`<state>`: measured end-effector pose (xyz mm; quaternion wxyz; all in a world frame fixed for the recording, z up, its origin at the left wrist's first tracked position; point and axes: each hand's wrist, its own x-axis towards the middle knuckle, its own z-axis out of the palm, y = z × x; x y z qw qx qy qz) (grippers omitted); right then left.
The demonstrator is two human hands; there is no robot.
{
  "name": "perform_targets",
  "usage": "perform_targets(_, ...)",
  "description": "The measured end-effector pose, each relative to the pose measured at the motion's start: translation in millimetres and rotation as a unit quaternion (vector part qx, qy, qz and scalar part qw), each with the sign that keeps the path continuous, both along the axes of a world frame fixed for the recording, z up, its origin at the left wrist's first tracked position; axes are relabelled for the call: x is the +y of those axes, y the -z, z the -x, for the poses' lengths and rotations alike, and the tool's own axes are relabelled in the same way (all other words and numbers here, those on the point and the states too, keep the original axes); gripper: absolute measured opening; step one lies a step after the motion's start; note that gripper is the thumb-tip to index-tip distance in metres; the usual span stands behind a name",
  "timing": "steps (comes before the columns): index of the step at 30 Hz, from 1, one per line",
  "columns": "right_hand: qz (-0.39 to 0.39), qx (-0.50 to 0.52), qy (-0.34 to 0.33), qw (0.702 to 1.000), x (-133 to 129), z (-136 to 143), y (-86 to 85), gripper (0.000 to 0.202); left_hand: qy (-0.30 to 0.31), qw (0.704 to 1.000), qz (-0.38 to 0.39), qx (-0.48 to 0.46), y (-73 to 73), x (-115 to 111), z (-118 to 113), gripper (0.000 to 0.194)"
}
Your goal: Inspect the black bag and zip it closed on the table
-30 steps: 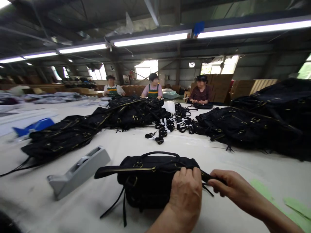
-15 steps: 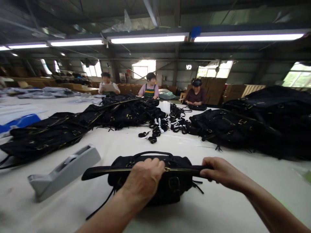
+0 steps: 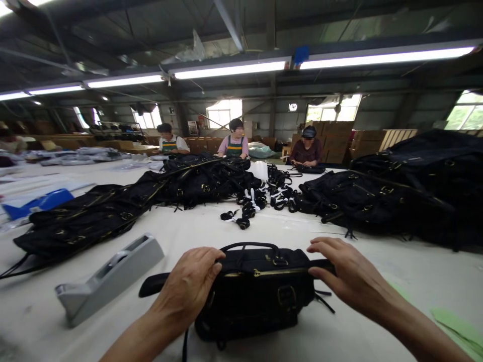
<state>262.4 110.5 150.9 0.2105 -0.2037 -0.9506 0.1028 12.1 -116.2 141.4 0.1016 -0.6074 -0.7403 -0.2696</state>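
My left hand (image 3: 188, 289) presses curled fingers on the zipper end of the black handbag (image 3: 260, 291), which lies on the white table (image 3: 377, 251) before me, steadying it. My right hand (image 3: 341, 274) pinches the far zipper tab, keeping the zip line taut; a grey tape dispenser (image 3: 109, 276) sits to the left.

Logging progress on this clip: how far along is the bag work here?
Zip on the black bag looks closed along its top. In hand: left hand presses its left end, right hand holds the right end tab. Left: heaps of black bags and loose straps lie behind; I cannot tell which are finished.
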Motion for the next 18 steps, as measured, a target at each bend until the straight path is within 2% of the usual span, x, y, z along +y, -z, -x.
perform_targets(4, -0.016, 0.025, -0.18, 0.983, -49.1, 45.7, -12.4, 0.029, 0.025, 0.998, 0.057, -0.032, 10.3, -1.3, 1.5, 0.026)
perform_targets(6, -0.023, -0.004, -0.261, 0.965, -67.9, 73.7, -17.0, 0.027, 0.034, 0.998, 0.042, -0.035, 14.2, -1.5, -2.4, 0.024)
perform_targets(8, 0.003, -0.055, -0.308, 0.95, -77.4, 96.4, -19.9, 0.018, 0.048, 0.998, 0.01, -0.047, 19.0, -3.2, -5.8, 0.02)
perform_targets(10, 0.066, -0.102, -0.31, 0.943, -76.2, 111.9, -20.5, 0.022, 0.067, 0.996, -0.022, -0.057, 26.4, -4.4, -5.5, 0.017)
perform_targets(13, 0.158, -0.136, -0.304, 0.929, -59.2, 130.0, -15.7, 0.034, 0.081, 0.996, -0.035, -0.026, 40.6, -1.9, 4.7, 0.02)
perform_targets(16, 0.177, -0.183, -0.313, 0.915, -42.9, 146.5, -7.7, 0.028, 0.084, 0.996, 0.001, 0.022, 49.4, 3.1, 18.3, 0.022)
perform_targets(18, 0.149, -0.201, -0.302, 0.92, -40.8, 151.0, -4.9, 0.023, 0.089, 0.995, 0.025, 0.023, 48.6, 4.0, 20.5, 0.02)
